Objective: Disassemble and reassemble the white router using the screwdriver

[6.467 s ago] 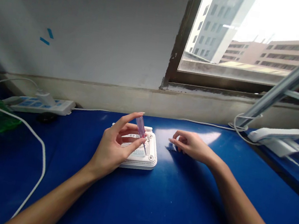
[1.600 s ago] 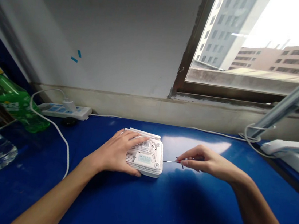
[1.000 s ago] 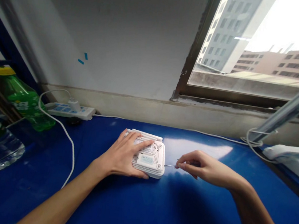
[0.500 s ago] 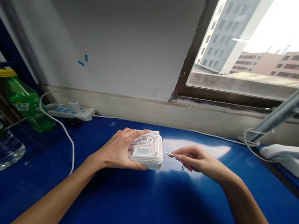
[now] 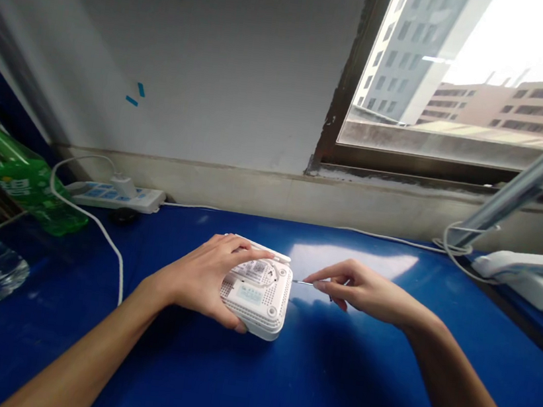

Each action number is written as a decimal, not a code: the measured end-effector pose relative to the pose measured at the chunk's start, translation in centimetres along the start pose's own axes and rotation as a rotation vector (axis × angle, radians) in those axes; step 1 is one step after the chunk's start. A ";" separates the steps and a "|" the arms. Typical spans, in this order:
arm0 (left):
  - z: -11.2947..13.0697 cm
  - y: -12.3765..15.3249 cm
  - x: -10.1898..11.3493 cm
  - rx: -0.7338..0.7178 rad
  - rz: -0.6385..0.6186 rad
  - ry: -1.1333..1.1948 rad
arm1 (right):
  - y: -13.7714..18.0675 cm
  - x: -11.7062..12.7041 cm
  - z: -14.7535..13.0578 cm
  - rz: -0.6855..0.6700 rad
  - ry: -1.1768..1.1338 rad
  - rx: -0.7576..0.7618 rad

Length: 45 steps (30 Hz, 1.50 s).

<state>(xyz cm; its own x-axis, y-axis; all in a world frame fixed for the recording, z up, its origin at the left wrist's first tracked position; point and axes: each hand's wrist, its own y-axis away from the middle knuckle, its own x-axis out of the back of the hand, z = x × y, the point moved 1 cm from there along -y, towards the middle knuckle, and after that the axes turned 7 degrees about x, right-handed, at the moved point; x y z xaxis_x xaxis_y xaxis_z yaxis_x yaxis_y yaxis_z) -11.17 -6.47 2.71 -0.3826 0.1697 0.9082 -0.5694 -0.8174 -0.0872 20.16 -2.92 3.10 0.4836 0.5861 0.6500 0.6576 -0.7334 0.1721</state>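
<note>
Two hands are occupied. Left-hand fingers (image 5: pixel 246 247) are clasping a white router (image 5: pixel 256 318) from its left side, underside up, and it is sitting on the blue surface (image 5: pixel 352 388). Right-hand fingers (image 5: pixel 325 285) are pinching a thin screwdriver (image 5: pixel 304 282), its metal tip pointing just beside the router's edge.

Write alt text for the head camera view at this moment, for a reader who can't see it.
A left hand grips a white router lying underside up on a blue table. The right hand pinches a small screwdriver, its thin metal tip close to the router's edge. Behind them, a window shows buildings.
</note>
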 end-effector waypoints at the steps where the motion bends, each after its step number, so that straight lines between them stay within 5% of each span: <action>1: 0.0 0.0 0.0 -0.004 0.001 0.002 | 0.0 -0.1 0.0 0.001 -0.002 0.002; 11: -0.3 0.0 0.0 -0.015 0.013 0.034 | -0.2 -0.4 0.2 0.007 -0.014 -0.006; 20: -2.0 0.0 0.1 0.108 0.175 0.127 | -2.4 -2.5 -0.1 0.290 -0.463 0.072; 32: -0.2 -0.6 -1.5 0.211 0.175 -0.100 | -1.4 -1.1 0.0 0.188 -0.190 -0.031; 38: -1.4 0.9 0.5 0.143 0.030 -0.043 | -1.3 -1.4 -0.2 0.125 -0.171 -0.004; 45: -0.3 1.6 0.1 0.419 0.163 -0.235 | -0.9 -1.7 -0.6 0.036 -0.236 0.050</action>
<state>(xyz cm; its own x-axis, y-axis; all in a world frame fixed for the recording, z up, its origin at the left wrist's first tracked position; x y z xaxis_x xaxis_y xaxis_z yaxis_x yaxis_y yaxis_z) -12.38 -7.62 2.50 -0.2404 -0.0677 0.9683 -0.1570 -0.9817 -0.1076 18.43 -3.46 2.26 0.6248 0.6285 0.4633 0.6625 -0.7408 0.1116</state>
